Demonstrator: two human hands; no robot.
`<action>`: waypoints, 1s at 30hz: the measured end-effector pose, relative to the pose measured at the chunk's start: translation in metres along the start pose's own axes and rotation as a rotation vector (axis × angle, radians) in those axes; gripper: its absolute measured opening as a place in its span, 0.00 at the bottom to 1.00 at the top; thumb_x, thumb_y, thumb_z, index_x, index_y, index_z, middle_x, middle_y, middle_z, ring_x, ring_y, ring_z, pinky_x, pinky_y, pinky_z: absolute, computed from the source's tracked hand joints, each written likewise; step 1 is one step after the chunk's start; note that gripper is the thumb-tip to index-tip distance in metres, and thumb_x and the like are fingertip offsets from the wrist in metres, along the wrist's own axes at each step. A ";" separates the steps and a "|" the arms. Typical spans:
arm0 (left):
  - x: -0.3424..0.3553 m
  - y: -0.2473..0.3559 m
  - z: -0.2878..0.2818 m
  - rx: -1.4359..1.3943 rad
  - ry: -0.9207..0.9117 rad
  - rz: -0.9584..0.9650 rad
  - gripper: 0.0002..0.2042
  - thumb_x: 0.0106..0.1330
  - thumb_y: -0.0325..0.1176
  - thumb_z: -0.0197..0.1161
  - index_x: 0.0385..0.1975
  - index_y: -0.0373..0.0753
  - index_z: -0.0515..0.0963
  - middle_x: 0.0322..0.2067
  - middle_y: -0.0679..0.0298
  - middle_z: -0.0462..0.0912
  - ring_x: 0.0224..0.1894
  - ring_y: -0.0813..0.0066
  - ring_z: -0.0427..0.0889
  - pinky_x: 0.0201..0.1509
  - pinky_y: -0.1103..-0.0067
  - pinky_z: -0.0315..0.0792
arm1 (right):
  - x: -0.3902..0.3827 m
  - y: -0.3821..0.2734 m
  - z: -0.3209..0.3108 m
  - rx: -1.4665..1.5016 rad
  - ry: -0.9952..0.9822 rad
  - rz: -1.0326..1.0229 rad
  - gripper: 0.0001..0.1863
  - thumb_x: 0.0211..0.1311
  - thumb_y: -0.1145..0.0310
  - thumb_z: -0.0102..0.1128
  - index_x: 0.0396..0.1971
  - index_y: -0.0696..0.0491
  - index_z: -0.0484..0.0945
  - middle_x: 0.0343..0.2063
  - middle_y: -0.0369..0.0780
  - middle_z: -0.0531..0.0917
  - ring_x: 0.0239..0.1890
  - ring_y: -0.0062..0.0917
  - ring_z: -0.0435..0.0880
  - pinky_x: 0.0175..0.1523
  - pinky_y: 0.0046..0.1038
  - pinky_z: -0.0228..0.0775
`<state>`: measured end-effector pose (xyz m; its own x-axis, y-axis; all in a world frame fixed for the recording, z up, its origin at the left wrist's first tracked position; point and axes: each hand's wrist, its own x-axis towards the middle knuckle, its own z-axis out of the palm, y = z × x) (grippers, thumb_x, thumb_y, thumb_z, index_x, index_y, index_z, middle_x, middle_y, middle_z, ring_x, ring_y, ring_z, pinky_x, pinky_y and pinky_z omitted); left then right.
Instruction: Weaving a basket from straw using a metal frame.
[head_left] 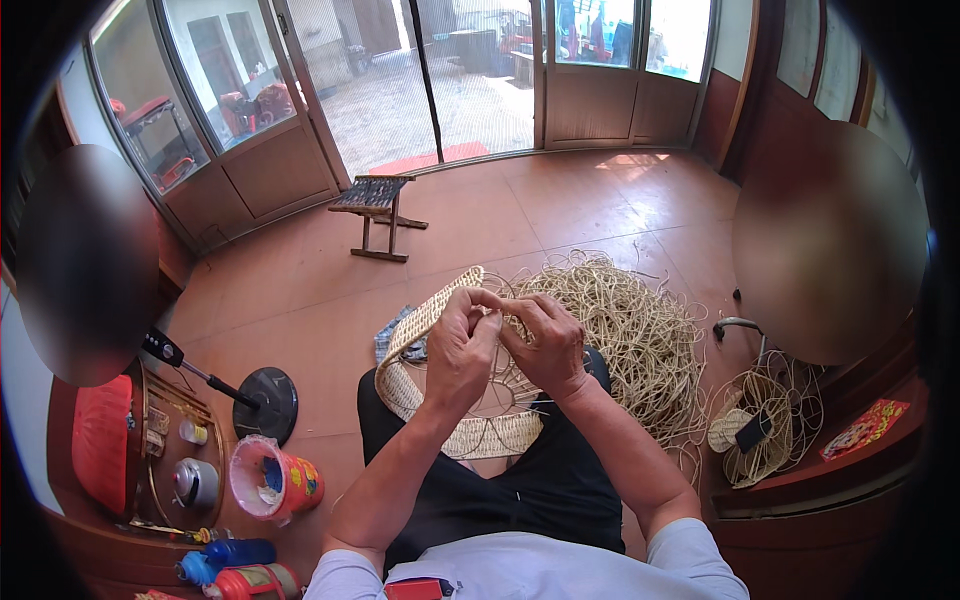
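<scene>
Between my knees rests a round, partly woven straw basket (401,392), its pale braided band running around a frame of thin wire spokes. Above its far side, my left hand (462,345) and my right hand (545,345) meet with fingertips pinched together. Whatever lies between the fingertips is hidden or too fine to make out, though thin strands show around them. Just beyond my right hand spreads a big loose heap of straw cord (640,345). The basket's far right side is covered by my hands.
A folding stool (376,205) stands ahead on the tiled floor. At left are a black round stand base (265,406), a red bucket (298,484), a tray table with a kettle (196,484) and flasks (240,553). At right sits a wire-and-straw piece (750,450). Glass doors line the far side.
</scene>
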<state>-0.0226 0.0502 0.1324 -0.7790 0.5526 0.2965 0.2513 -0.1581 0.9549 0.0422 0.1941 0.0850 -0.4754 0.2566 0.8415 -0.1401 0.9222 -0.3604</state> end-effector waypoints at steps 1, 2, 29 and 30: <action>-0.004 0.005 -0.002 0.026 -0.029 -0.019 0.04 0.78 0.24 0.59 0.48 0.35 0.79 0.25 0.75 0.73 0.26 0.90 0.66 0.29 0.82 0.62 | 0.000 0.000 0.002 0.002 0.001 0.006 0.08 0.62 0.68 0.76 0.41 0.48 0.90 0.37 0.37 0.91 0.38 0.34 0.92 0.42 0.34 0.84; -0.009 0.009 -0.005 0.053 -0.058 -0.042 0.05 0.79 0.24 0.59 0.48 0.35 0.79 0.26 0.76 0.74 0.26 0.91 0.66 0.29 0.82 0.62 | 0.000 0.000 0.005 0.008 0.011 0.025 0.07 0.62 0.70 0.77 0.40 0.50 0.89 0.35 0.38 0.90 0.37 0.36 0.92 0.41 0.35 0.83; -0.334 0.018 -0.578 1.427 1.316 -0.585 0.31 0.80 0.57 0.51 0.49 0.32 0.91 0.48 0.45 0.93 0.55 0.40 0.88 0.64 0.53 0.74 | 0.025 0.036 0.027 0.692 -0.299 0.822 0.13 0.71 0.58 0.73 0.34 0.53 0.92 0.26 0.35 0.88 0.26 0.18 0.82 0.33 0.31 0.77; -0.309 0.023 -0.571 1.442 1.138 -0.627 0.25 0.81 0.50 0.56 0.52 0.31 0.88 0.48 0.45 0.92 0.55 0.44 0.88 0.64 0.58 0.76 | 0.028 0.036 0.030 0.697 -0.300 0.815 0.13 0.71 0.58 0.73 0.34 0.53 0.92 0.26 0.35 0.88 0.26 0.18 0.82 0.33 0.31 0.77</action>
<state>-0.1044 -0.5914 0.0720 -0.7319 -0.5456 0.4082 -0.4201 0.8330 0.3601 -0.0021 0.2262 0.0835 -0.8251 0.5441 0.1523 -0.1024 0.1211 -0.9873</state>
